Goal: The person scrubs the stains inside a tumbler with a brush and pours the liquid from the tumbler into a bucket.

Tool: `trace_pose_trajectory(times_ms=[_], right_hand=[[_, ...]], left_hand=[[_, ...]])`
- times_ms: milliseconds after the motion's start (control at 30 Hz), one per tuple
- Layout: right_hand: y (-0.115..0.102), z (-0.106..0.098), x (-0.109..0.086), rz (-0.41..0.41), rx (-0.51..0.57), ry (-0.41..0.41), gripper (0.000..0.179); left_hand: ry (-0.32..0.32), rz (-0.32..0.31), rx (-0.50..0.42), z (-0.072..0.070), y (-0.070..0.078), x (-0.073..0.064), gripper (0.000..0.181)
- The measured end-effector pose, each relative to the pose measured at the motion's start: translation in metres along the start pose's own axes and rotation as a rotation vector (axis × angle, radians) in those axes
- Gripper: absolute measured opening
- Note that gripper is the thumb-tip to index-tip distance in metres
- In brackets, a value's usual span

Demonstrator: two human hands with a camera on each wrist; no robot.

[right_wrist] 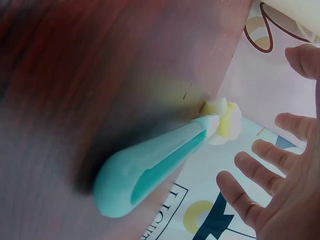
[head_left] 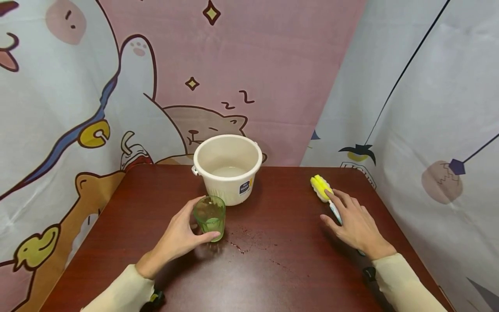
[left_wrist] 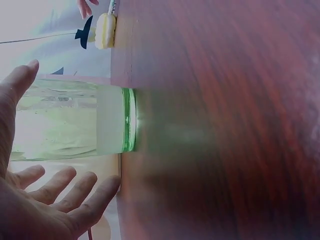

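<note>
My left hand (head_left: pixel 175 238) is spread around a green see-through drinking glass (head_left: pixel 209 219), which stands upright on the table. Its thumb passes in front of the glass in the head view. Seen from the left wrist, the thumb and fingers lie on opposite sides of the glass, loosely extended, with small gaps. Over on the right, my right hand (head_left: pixel 356 223) hovers above a sponge cup brush (head_left: pixel 321 187) with its fingers extended and apart. The brush has a yellow and white head and a teal handle (right_wrist: pixel 150 167); it lies on the table, partly hidden under that hand in the head view.
A cream plastic bucket (head_left: pixel 218 188) with a label stands behind the glass, near the table's back edge. Water drops (head_left: pixel 238 248) dot the dark red-brown table (head_left: pixel 273 277). Printed cartoon cloth (head_left: pixel 273 56) hangs behind and along the sides.
</note>
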State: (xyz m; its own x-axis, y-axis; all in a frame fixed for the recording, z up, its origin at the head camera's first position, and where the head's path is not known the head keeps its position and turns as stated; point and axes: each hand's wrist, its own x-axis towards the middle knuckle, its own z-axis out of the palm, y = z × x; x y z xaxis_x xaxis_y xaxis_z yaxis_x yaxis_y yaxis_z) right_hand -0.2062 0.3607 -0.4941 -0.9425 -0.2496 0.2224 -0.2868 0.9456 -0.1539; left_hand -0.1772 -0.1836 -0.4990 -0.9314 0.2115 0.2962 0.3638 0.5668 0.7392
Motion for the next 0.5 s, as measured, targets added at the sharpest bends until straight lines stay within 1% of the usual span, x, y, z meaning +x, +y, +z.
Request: trace_pose_trajectory(times_ms=[200,367,500], right_hand=[[0.0025,0.0027,-0.0022,0.028,0.017,-0.015,0.086],[0.0047,0.0049,-0.0033,0.055,0.020,-0.022,0.085],[0.0066,0.0058,-0.0039,0.091,0.019,-0.039,0.084]], left_hand=[[0.005,-0.045,-0.015,0.0033,-0.0011,-0.0013,0.105],[-0.003,-0.067,-0.090,0.0063,-0.0016,-0.0013,0.100],[-0.014,-0.076,-0.123,0.0093,-0.0006,-0.0004,0.096]])
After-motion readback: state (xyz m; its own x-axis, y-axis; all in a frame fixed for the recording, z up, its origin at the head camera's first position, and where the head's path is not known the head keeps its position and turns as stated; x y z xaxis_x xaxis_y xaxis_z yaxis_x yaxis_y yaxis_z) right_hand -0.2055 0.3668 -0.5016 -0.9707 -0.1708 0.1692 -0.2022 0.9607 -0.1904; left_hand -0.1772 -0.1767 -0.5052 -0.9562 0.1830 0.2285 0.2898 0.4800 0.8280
